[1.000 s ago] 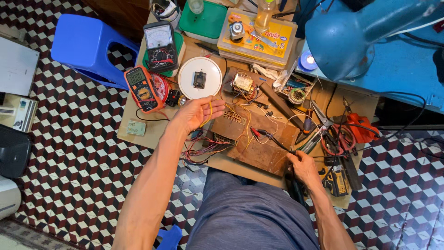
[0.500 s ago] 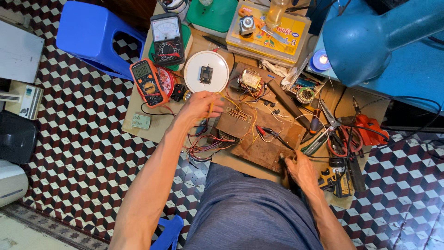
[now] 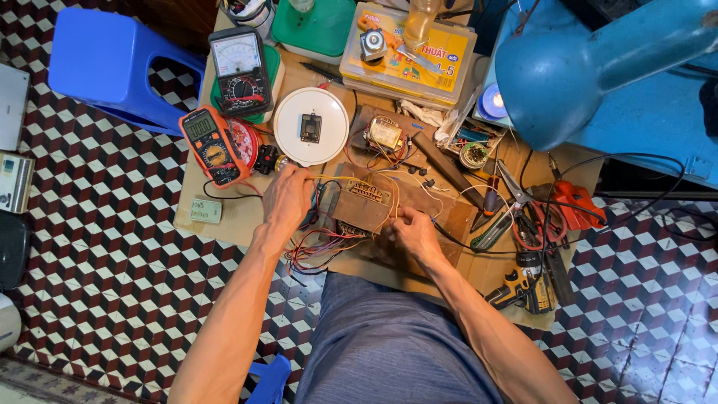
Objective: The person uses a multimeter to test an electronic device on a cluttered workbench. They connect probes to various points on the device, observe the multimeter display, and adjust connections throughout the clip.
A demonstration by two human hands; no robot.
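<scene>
A low wooden worktop [image 3: 239, 217] stands on a chequered tile floor [image 3: 97, 247], with a blue plastic stool [image 3: 112, 63] at its upper left and a large blue metal lamp shade [image 3: 557, 71] over its upper right. A yellow lidded plastic parts box [image 3: 441, 63] lies along the far edge. A round white plastic clock back [image 3: 310, 127] sits centre-left, beside a black analogue meter [image 3: 241, 71] and an orange digital multimeter [image 3: 209, 146]. At centre lies a brown circuit board [image 3: 366, 206] with many coloured wires [image 3: 318, 251]. The left hand [image 3: 288, 198] rests at the board's left edge, fingers curled about a yellow wire [image 3: 336, 178]. The right hand [image 3: 411, 228] is at the board's right edge, fingertips pinched on the same wire's loop. Pliers with red handles [image 3: 527, 217] lie to the right.
</scene>
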